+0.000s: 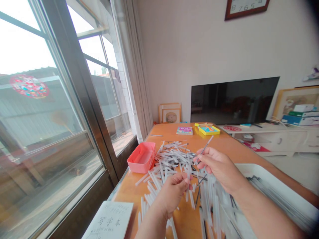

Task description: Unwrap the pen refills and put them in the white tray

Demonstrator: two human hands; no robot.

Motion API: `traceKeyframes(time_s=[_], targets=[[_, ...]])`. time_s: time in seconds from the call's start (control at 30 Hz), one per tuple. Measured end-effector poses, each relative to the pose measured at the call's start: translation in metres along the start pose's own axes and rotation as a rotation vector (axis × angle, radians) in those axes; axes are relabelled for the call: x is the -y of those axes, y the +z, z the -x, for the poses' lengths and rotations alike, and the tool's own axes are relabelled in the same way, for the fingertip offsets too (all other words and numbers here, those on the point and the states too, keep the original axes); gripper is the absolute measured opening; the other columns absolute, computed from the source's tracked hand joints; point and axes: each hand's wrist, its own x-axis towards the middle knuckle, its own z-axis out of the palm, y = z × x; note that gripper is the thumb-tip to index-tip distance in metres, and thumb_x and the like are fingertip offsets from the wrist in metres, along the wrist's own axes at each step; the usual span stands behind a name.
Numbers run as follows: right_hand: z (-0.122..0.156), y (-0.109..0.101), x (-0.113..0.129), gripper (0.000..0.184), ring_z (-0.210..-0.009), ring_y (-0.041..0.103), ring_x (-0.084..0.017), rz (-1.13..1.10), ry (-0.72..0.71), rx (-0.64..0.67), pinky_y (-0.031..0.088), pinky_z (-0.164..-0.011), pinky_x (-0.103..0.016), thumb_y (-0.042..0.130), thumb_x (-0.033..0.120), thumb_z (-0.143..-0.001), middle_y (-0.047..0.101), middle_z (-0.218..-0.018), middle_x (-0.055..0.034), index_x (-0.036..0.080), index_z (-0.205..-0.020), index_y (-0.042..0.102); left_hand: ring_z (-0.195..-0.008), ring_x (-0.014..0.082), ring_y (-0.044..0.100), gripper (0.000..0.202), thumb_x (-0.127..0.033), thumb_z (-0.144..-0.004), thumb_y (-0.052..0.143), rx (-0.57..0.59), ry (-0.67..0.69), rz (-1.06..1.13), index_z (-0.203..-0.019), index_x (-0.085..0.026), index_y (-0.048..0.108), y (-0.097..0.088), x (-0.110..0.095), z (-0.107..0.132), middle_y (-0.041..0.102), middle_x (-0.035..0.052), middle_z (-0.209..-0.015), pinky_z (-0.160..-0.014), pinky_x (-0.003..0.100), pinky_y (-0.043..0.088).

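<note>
A heap of several white plastic pen tubes [171,156] and thin dark refills lies spread over the orange wooden table [224,142]. My left hand [173,192] is closed round a white pen tube [188,186] that hangs down over the heap. Just to its right, my right hand [216,166] pinches a thin refill [206,145] that points up and to the right. Both hands hover over the middle of the heap, close to each other.
A pink plastic box [142,156] stands left of the heap. A white tray [274,186] with dark refills sits at the right. A white booklet [109,220] lies at the near left edge. Farther back are a yellow box [208,129], a small book [184,130] and a television [231,101].
</note>
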Motion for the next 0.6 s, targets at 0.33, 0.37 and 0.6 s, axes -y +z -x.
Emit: traceKeyframes(time_s=[0.33, 0.37, 0.6], targets=[[0.0013, -0.0002, -0.0035, 0.023, -0.077, 0.066, -0.017, 0.112, -0.044, 0.044, 0.047, -0.073, -0.028, 0.056, 0.041, -0.090, 0.071, -0.083, -0.0022, 0.021, -0.102, 0.059, -0.071, 0.0135, 0.043, 0.035, -0.050, -0.083, 0.068, 0.035, 0.025, -0.013, -0.086, -0.015, 0.069, 0.0009, 0.0014, 0.0001, 0.062, 0.0037, -0.080, -0.070, 0.028, 0.031], [0.0012, 0.0002, -0.0038, 0.024, -0.077, 0.066, -0.018, 0.125, -0.039, 0.047, 0.047, -0.073, -0.028, 0.056, 0.041, -0.089, 0.070, -0.081, -0.0019, 0.021, -0.102, 0.059, -0.071, 0.0136, 0.043, 0.035, -0.050, -0.083, 0.068, 0.040, 0.029, -0.006, -0.086, -0.015, 0.070, 0.0013, 0.0004, 0.0007, 0.062, 0.0036, -0.080, -0.070, 0.027, 0.031], [0.0037, 0.0034, -0.0051, 0.024, -0.065, 0.062, -0.015, 0.165, -0.006, 0.113, 0.044, -0.065, -0.027, 0.059, 0.040, -0.086, 0.069, -0.078, -0.0006, 0.020, -0.099, 0.062, -0.069, 0.0137, 0.044, 0.038, -0.054, -0.079, 0.071, 0.046, 0.011, -0.005, -0.087, -0.016, 0.071, 0.0038, -0.0050, 0.0025, 0.061, 0.0034, -0.079, -0.069, 0.027, 0.032]])
